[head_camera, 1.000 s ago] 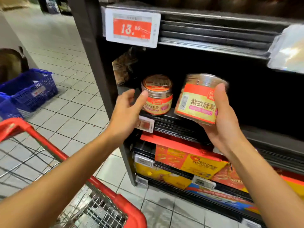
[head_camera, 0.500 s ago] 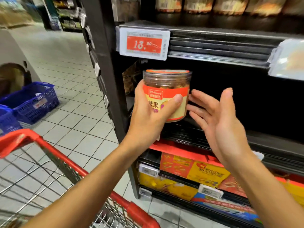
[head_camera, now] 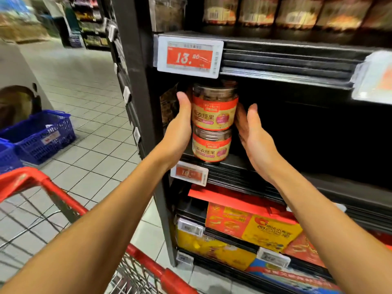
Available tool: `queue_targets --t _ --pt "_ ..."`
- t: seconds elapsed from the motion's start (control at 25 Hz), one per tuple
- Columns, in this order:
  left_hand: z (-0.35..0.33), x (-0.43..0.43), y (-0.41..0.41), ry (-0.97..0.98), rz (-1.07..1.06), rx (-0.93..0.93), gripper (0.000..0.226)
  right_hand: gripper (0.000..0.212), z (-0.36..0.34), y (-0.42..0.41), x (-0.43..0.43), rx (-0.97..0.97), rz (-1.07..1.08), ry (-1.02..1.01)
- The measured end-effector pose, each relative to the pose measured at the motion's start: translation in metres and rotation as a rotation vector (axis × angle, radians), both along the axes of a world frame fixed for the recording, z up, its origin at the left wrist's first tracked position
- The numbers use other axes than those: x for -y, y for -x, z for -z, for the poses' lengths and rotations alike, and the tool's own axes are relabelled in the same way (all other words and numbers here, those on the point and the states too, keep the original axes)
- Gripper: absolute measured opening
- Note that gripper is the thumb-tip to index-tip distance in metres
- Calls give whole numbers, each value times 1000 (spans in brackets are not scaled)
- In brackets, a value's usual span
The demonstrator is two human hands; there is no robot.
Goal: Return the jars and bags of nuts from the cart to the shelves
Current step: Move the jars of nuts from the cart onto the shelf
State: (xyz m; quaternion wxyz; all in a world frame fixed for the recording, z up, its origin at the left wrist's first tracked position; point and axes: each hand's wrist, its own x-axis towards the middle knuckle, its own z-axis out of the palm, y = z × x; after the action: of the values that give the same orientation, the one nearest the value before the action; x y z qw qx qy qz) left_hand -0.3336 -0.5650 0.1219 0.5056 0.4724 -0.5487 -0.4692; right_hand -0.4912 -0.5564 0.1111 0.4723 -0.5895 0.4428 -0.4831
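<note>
Supermarket shelving rises before us. At the left end of its middle shelf [head_camera: 244,166], the upper jar [head_camera: 214,109] sits stacked on the lower jar [head_camera: 211,147]. Our left hand [head_camera: 180,128] grasps the upper jar, fingers wrapped round its left side. Our right hand [head_camera: 254,132] is at its right side, fingers straight and released.

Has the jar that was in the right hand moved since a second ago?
Yes. The upper jar went left, now stacked on the lower jar, under the price tag.
</note>
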Motion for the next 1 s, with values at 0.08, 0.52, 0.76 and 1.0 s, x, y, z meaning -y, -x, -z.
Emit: queue_targets --t 0.08,0.52,0.76,1.0 --pt "8 -1 -4 -56 26 6 96 76 4 1 5 1 13 -25" --pt "-2 -21 2 -143 -89 42 67 67 1 -6 11 112 144 -151" --pt "-40 -154 -50 -248 -97 -56 24 24 -42 -42 -108 -112 120 -228" --pt "-64 -379 -185 -455 -830 -215 25 19 -65 -168 -249 -251 -762 -372"
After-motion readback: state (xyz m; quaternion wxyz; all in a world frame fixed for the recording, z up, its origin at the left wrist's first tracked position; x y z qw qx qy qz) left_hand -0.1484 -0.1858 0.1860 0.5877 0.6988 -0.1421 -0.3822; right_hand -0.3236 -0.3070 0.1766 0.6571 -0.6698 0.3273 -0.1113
